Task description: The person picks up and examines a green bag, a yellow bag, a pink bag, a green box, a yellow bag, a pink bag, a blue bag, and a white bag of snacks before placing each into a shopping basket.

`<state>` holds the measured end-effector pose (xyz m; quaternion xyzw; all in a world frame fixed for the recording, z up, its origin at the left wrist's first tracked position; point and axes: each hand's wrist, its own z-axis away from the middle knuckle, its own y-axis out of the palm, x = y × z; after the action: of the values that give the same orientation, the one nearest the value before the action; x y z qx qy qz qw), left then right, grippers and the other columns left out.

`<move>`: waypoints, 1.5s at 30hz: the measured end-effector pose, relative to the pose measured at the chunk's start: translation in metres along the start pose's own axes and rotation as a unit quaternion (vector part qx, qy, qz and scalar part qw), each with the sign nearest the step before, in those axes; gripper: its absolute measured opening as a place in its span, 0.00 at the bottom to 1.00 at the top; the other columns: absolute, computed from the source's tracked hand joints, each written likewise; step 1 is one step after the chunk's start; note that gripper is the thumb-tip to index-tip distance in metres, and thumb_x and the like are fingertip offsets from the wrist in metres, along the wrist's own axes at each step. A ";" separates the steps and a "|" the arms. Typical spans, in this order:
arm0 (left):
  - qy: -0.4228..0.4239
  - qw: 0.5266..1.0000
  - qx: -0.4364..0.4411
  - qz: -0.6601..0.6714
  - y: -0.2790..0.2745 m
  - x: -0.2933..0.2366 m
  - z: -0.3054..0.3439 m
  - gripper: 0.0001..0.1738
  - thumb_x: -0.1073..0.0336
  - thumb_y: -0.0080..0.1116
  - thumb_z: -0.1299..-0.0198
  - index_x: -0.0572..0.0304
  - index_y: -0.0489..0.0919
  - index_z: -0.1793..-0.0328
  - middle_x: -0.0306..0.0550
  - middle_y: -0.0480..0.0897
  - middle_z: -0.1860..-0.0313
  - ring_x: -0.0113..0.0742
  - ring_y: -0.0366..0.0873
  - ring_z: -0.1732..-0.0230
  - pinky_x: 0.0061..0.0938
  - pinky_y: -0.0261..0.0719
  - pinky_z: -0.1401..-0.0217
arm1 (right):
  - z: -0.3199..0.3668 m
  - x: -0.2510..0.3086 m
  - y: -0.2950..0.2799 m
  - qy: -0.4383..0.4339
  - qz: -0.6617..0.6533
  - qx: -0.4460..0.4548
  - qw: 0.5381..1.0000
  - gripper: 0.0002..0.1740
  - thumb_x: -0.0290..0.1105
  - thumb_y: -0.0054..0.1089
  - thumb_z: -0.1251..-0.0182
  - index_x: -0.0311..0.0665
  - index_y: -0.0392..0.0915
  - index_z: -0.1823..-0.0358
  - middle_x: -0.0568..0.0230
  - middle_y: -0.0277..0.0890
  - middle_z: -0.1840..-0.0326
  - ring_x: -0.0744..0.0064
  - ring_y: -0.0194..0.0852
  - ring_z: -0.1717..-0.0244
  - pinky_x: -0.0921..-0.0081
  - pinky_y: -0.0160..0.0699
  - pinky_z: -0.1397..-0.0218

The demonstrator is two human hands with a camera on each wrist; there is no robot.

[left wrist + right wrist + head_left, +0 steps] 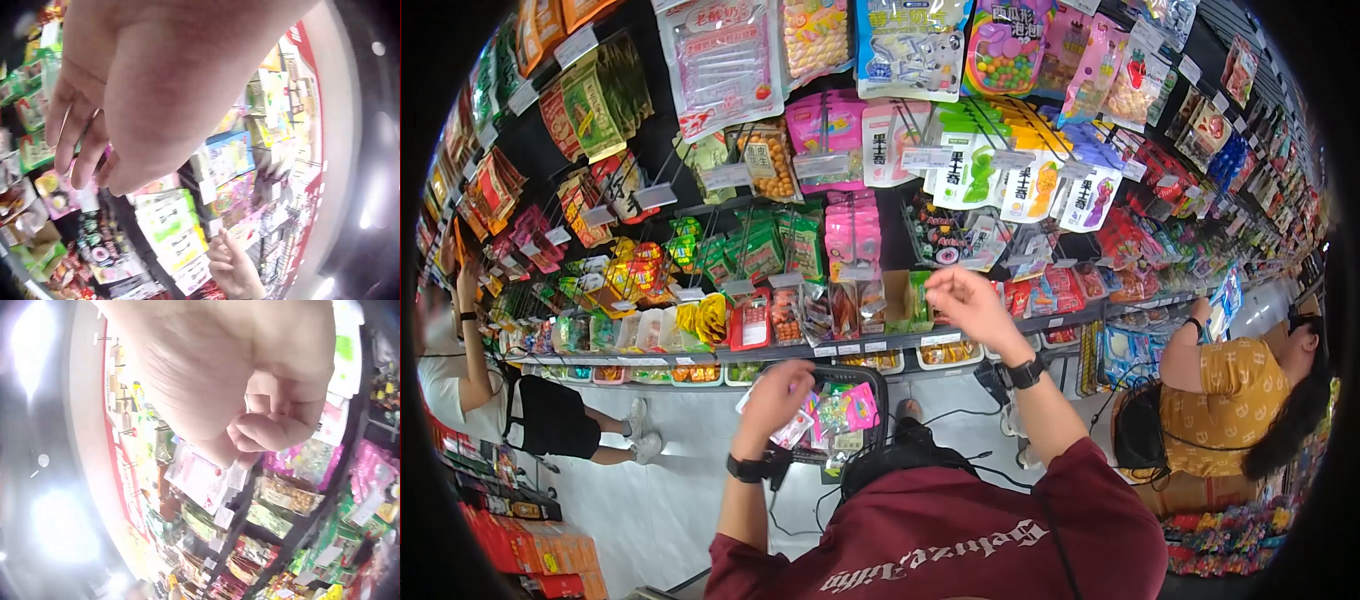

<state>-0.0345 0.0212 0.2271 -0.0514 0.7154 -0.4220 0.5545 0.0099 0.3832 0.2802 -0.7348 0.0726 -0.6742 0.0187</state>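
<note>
My left hand [778, 397] is raised over the near side of a black shopping basket [883, 385], its fingers bent loosely with nothing visible in them. Inside the basket lie a pink candy bag [858, 407] and other colourful packets, partly hidden by the hand and forearm. In the left wrist view the fingers [81, 134] hang relaxed in front of the shelves. My right hand [975, 308] hovers before the lower shelf, near a green packet [919, 300]. The right wrist view shows its fingers [278, 428] loosely curled toward the thumb, holding nothing visible.
Ahead, hooks carry hanging snack bags, among them green pouches [966, 170], orange pouches [1032, 185] and a large pink-white bag [718, 70]. A shelf edge [860, 346] runs across below. One person [475, 370] stands left, another in a yellow shirt [1225, 400] right. Cables [960, 412] hang near me.
</note>
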 end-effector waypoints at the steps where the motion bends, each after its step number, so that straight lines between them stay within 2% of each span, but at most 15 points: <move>1: 0.034 0.999 -0.011 0.002 -0.016 -0.020 -0.021 0.15 0.65 0.61 0.34 0.62 0.82 0.44 0.52 0.87 0.57 0.46 0.86 0.53 0.33 0.82 0.50 | -0.015 0.011 -0.009 -0.025 -0.012 -0.009 1.000 0.09 0.28 0.63 0.26 0.37 0.78 0.49 0.75 0.79 0.59 0.87 0.75 0.61 0.84 0.75 0.56; 6: 0.104 0.987 -0.038 0.116 -0.077 -0.128 -0.133 0.15 0.67 0.58 0.29 0.66 0.80 0.40 0.45 0.86 0.52 0.30 0.82 0.52 0.26 0.80 0.49 | -0.094 0.049 -0.058 -0.146 -0.019 -0.079 0.986 0.08 0.26 0.62 0.27 0.37 0.77 0.50 0.75 0.78 0.58 0.87 0.74 0.58 0.84 0.73 0.53; 9: 0.123 0.977 -0.072 0.160 -0.089 -0.151 -0.212 0.17 0.67 0.58 0.28 0.67 0.78 0.38 0.43 0.84 0.48 0.29 0.80 0.46 0.26 0.77 0.42 | -0.140 0.062 -0.081 -0.215 -0.038 -0.134 0.967 0.09 0.26 0.62 0.28 0.36 0.75 0.50 0.75 0.78 0.58 0.87 0.74 0.58 0.84 0.73 0.53; 10: 0.132 0.970 -0.096 0.178 -0.090 -0.160 -0.235 0.18 0.67 0.57 0.28 0.67 0.78 0.37 0.43 0.84 0.47 0.29 0.79 0.44 0.26 0.75 0.39 | -0.151 0.067 -0.088 -0.205 -0.049 -0.145 0.967 0.13 0.26 0.63 0.30 0.35 0.74 0.47 0.70 0.78 0.53 0.81 0.76 0.51 0.79 0.75 0.46; 13: 0.127 0.964 -0.133 0.193 -0.084 -0.174 -0.295 0.25 0.65 0.60 0.30 0.67 0.71 0.30 0.52 0.79 0.37 0.37 0.75 0.35 0.31 0.73 0.32 | -0.182 0.075 -0.101 -0.230 -0.054 -0.156 0.959 0.19 0.26 0.64 0.31 0.35 0.71 0.41 0.61 0.76 0.42 0.69 0.74 0.38 0.70 0.73 0.35; 15: 0.144 0.957 -0.174 0.182 -0.077 -0.180 -0.329 0.35 0.64 0.62 0.32 0.68 0.62 0.23 0.62 0.72 0.30 0.47 0.70 0.28 0.37 0.70 0.28 | -0.201 0.078 -0.104 -0.229 -0.063 -0.158 0.959 0.30 0.29 0.66 0.33 0.34 0.65 0.33 0.53 0.68 0.33 0.56 0.65 0.28 0.61 0.65 0.26; 20: 0.100 0.952 -0.205 0.204 -0.059 -0.192 -0.375 0.40 0.64 0.61 0.32 0.69 0.55 0.19 0.63 0.71 0.29 0.49 0.70 0.28 0.38 0.70 0.27 | -0.243 0.065 -0.113 -0.241 0.101 -0.221 0.940 0.42 0.33 0.69 0.37 0.31 0.57 0.26 0.41 0.60 0.27 0.49 0.61 0.27 0.57 0.63 0.26; 22: 0.094 0.955 -0.173 0.224 -0.057 -0.195 -0.379 0.41 0.62 0.61 0.32 0.69 0.55 0.20 0.61 0.73 0.31 0.48 0.71 0.30 0.37 0.70 0.28 | -0.248 0.073 -0.109 -0.214 0.030 -0.214 0.953 0.41 0.32 0.69 0.36 0.31 0.56 0.26 0.39 0.59 0.28 0.50 0.63 0.29 0.58 0.66 0.28; 23: 0.085 0.955 -0.194 0.209 -0.054 -0.196 -0.377 0.34 0.62 0.61 0.31 0.69 0.63 0.25 0.52 0.80 0.43 0.36 0.77 0.41 0.30 0.74 0.38 | -0.243 0.077 -0.108 -0.186 -0.037 -0.205 0.960 0.41 0.32 0.68 0.35 0.30 0.56 0.26 0.41 0.60 0.28 0.53 0.66 0.32 0.60 0.69 0.31; 24: 0.087 0.954 -0.196 0.208 -0.056 -0.198 -0.376 0.34 0.62 0.61 0.31 0.69 0.63 0.25 0.52 0.80 0.43 0.36 0.77 0.41 0.30 0.74 0.38 | -0.242 0.081 -0.110 -0.188 -0.038 -0.204 0.960 0.41 0.32 0.68 0.35 0.30 0.56 0.26 0.41 0.60 0.28 0.53 0.66 0.32 0.60 0.69 0.31; 27: 0.073 0.955 -0.189 0.218 -0.059 -0.199 -0.368 0.15 0.58 0.59 0.27 0.64 0.80 0.48 0.33 0.80 0.63 0.18 0.69 0.61 0.19 0.67 0.56 | -0.232 0.083 -0.120 -0.124 -0.043 -0.184 0.974 0.37 0.33 0.67 0.31 0.31 0.59 0.27 0.49 0.66 0.31 0.68 0.76 0.42 0.70 0.73 0.36; 30: 0.123 0.924 -0.174 0.317 -0.059 -0.208 -0.344 0.15 0.57 0.57 0.26 0.63 0.81 0.51 0.31 0.80 0.62 0.18 0.69 0.60 0.18 0.67 0.55 | -0.218 0.089 -0.117 -0.186 -0.094 -0.128 0.970 0.30 0.34 0.64 0.28 0.32 0.65 0.30 0.56 0.74 0.36 0.74 0.76 0.43 0.74 0.74 0.39; 31: 0.112 0.933 -0.149 0.309 -0.063 -0.209 -0.334 0.15 0.58 0.54 0.24 0.62 0.80 0.43 0.33 0.83 0.54 0.18 0.74 0.55 0.19 0.70 0.49 | -0.203 0.103 -0.109 -0.199 -0.112 -0.110 0.967 0.24 0.33 0.61 0.26 0.32 0.71 0.34 0.62 0.78 0.40 0.77 0.76 0.43 0.75 0.73 0.39; 34: 0.154 0.884 -0.163 0.409 -0.065 -0.237 -0.298 0.14 0.60 0.55 0.25 0.63 0.80 0.47 0.34 0.83 0.54 0.18 0.74 0.55 0.20 0.72 0.48 | -0.175 0.121 -0.095 -0.223 -0.131 -0.089 0.962 0.23 0.32 0.61 0.25 0.32 0.71 0.33 0.64 0.79 0.42 0.77 0.76 0.43 0.74 0.73 0.38; 45: 0.179 0.886 -0.080 0.419 -0.080 -0.241 -0.191 0.14 0.64 0.55 0.26 0.63 0.78 0.40 0.37 0.84 0.50 0.20 0.78 0.51 0.21 0.75 0.45 | -0.071 0.137 -0.050 -0.201 -0.146 -0.089 0.965 0.29 0.29 0.61 0.28 0.30 0.66 0.28 0.62 0.76 0.39 0.76 0.74 0.41 0.74 0.72 0.36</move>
<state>-0.1347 0.2053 0.4659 0.2854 0.7886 -0.0934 0.5366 -0.0459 0.4196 0.4279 -0.8563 0.0192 -0.4990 -0.1316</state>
